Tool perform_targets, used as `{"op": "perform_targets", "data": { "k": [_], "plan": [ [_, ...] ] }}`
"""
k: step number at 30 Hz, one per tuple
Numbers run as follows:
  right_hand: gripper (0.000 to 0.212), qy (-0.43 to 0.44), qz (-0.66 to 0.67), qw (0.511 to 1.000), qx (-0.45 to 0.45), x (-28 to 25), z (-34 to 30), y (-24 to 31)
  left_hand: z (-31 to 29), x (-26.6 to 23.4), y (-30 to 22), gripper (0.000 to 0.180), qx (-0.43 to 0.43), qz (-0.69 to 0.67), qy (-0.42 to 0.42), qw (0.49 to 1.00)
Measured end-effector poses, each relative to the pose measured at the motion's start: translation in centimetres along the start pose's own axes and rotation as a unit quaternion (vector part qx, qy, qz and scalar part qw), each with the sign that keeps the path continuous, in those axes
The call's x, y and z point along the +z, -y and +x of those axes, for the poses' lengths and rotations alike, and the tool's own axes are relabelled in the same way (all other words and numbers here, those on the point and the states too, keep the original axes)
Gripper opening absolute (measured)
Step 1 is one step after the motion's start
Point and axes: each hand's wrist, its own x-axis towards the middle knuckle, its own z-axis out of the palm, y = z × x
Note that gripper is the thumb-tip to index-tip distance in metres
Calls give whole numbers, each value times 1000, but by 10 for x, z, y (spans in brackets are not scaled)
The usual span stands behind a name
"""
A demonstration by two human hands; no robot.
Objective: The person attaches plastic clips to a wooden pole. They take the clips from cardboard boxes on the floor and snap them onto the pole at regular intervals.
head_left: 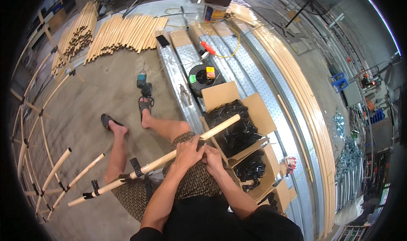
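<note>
A long cream-coloured pole [154, 163] lies slantwise across my lap, its far end over an open cardboard box. My left hand [188, 152] is wrapped over the pole near that end. Just beside it, my right hand [212, 157] has its fingers pinched close against the underside of the pole; whatever is between them is too small to make out. Toward the pole's near left end sit black clamp-like fittings [136, 167]. Next to my right hand stands the cardboard box [220, 95], filled with black plastic-wrapped pieces [234, 130].
Framework of joined poles [42, 111] rises at the left. Cut poles [127, 33] lie in rows at the back. Perforated metal planks [250, 79] carry a black spool [196, 85], a red-handled tool [207, 48] and a second box [268, 169]. A teal power tool [142, 80] rests on the floor.
</note>
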Motion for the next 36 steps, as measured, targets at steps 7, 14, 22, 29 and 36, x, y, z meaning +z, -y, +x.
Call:
{"op": "perform_targets", "data": {
  "k": [7, 14, 22, 29, 36],
  "plan": [
    [17, 41, 44, 997, 45, 3, -11, 14, -3, 8, 7, 44, 20, -16, -39, 999],
    [19, 73, 57, 995, 46, 0, -5, 3, -6, 1, 3, 43, 9, -19, -33, 999],
    [22, 126, 104, 983, 90, -22, 12, -6, -7, 8, 5, 47, 17, -31, -50, 998],
    [24, 83, 141, 977, 138, -14, 9, 1, -6, 5, 5, 46, 12, -23, -46, 999],
    [22, 106, 137, 978, 113, -15, 8, -3, -7, 0, 5, 47, -6, -2, 3, 1000]
  ]
}}
